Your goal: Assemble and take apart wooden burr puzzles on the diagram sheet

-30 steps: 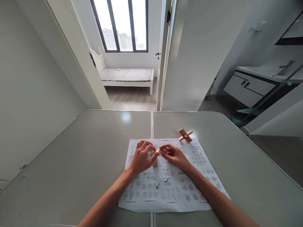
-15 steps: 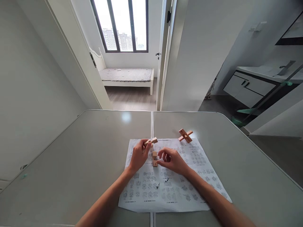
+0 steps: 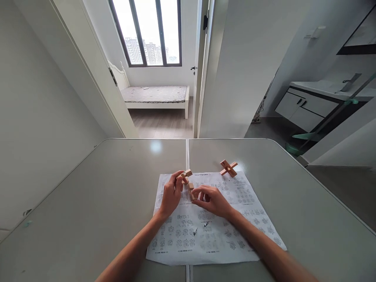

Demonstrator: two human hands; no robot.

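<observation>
The left hand is pinched on a small wooden piece, above the far part of the printed sheet; the right hand, half a second ago just beside the notched wooden block, now has thumb and fingers closed on its near end; that block, earlier standing straight along the view, now slants with its far end towards the left hand; whether it is lifted I cannot tell; the hands, together a second ago, are apart; the crossed wooden pieces remain at the sheet's far right edge on the worktop.
</observation>
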